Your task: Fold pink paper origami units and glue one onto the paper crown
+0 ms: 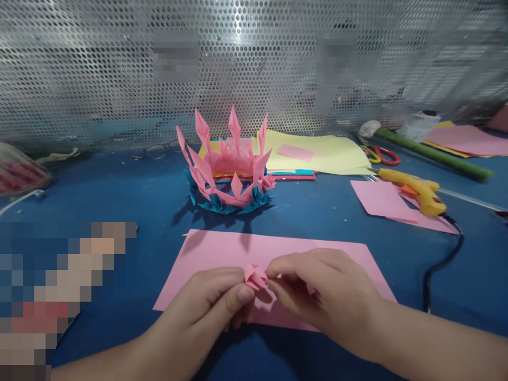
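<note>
A small folded pink paper flower (256, 277) is held above a pink paper sheet (222, 248). My left hand (210, 296) pinches it between thumb and forefinger from the left. On the other side, my right hand (325, 280) has its thumb and forefinger closed on the flower's right edge. Beyond the sheet stands a pink paper crown (234, 198) with tall folded points. Blue paper leaves (216, 203) run round its base, and a pink paper flower (269, 182) sits at its right side.
A yellow glue gun (416, 188) lies on pink paper pieces at the right, its black cord (427, 280) trailing forward. Behind are yellow sheets (329, 153), red-handled scissors (387, 156) and a green roll (432, 153). A perforated metal panel (254, 63) closes the back. Glasses (156, 151) lie at back left.
</note>
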The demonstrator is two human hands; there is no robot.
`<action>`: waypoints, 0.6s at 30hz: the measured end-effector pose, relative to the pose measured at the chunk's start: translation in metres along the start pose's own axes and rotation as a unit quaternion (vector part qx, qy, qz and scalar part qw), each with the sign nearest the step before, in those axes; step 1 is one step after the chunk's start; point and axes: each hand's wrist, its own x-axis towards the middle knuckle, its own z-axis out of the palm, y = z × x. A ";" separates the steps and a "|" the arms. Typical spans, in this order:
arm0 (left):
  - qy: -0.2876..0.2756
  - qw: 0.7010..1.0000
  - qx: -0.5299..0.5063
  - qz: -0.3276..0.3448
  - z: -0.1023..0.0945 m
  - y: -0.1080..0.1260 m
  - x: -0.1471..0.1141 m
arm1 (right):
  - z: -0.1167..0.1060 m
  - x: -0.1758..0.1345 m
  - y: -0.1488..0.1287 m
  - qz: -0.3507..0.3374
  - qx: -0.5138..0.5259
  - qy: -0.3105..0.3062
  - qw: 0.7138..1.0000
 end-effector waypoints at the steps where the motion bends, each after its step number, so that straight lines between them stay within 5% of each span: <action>1: -0.014 1.000 0.008 0.007 0.000 0.000 -0.001 | 0.000 0.000 0.001 -0.021 -0.011 0.001 1.000; 7: -0.030 0.999 0.008 0.011 0.003 0.004 -0.006 | -0.005 0.001 0.002 -0.118 -0.046 0.012 0.992; 14: -0.076 0.997 -0.020 0.015 -0.002 -0.001 -0.006 | -0.018 0.001 -0.006 -0.208 -0.071 -0.062 0.974; 18: -0.058 0.995 -0.064 0.039 -0.004 -0.007 -0.002 | -0.014 -0.010 -0.020 -0.172 -0.158 0.016 0.972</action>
